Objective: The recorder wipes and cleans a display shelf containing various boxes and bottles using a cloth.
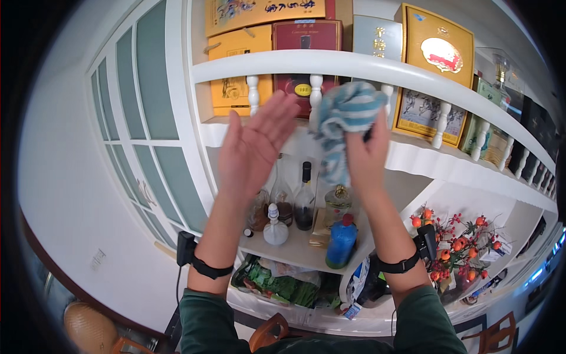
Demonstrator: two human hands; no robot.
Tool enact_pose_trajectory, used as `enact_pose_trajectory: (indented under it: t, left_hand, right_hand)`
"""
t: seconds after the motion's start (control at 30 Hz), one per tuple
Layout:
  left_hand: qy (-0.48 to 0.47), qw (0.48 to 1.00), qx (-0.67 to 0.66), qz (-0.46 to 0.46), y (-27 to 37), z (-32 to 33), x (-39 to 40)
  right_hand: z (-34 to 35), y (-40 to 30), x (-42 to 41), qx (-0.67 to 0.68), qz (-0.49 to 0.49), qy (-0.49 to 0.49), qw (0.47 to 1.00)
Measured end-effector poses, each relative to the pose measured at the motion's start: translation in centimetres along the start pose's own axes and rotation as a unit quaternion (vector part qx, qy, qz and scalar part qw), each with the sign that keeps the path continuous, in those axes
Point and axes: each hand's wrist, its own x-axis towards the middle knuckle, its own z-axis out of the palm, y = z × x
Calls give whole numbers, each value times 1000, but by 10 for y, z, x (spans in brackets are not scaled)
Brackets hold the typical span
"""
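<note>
My right hand (369, 148) grips a bunched striped cloth (349, 110), blue-green and white, at the front of the upper shelf's white railing (287, 64). Part of the cloth hangs down beside the thumb. My left hand (261, 141) is raised to the left of it, palm showing, fingers apart, holding nothing; its fingertips overlap the railing in the view, and whether they touch it I cannot tell. Behind the railing stand yellow gift boxes (241, 48), a dark red box (305, 37), a grey box (376, 37) and a gold box (437, 48).
Below, a shelf holds glass bottles (304, 199), a white decanter (275, 230) and a blue bottle with a red cap (341, 243). Leafy vegetables (283, 283) lie lower down. Artificial red fruit branches (460, 243) stand at the right, cabinet doors (159, 106) at the left.
</note>
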Motion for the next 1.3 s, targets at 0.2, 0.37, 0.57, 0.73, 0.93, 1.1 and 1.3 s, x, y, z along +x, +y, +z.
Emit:
enact_pose_trajectory:
  t: [0.2, 0.37, 0.57, 0.73, 0.93, 1.1, 1.3]
  left_hand:
    - [178, 983, -26, 24, -59, 12, -97]
    - [123, 988, 66, 68, -58, -48, -164]
    - [307, 921, 231, 62, -41, -19, -121]
    - [335, 897, 264, 112, 4, -59, -64]
    - [281, 857, 390, 188, 51, -49, 47]
    - [206, 916, 328, 105, 6, -67, 77]
    - [256, 502, 797, 217, -7, -74, 98]
  right_hand:
    - [54, -3, -47, -133, 49, -175, 974]
    - [61, 21, -71, -134, 136, -249, 950]
    - [63, 8, -60, 71, 191, -421, 884]
    - [2, -18, -5, 29, 277, -283, 918]
    - [-110, -66, 28, -43, 173, -144, 973]
    - [-162, -62, 15, -140, 136, -101, 976]
    - [-195, -46, 24, -209, 97, -125, 965]
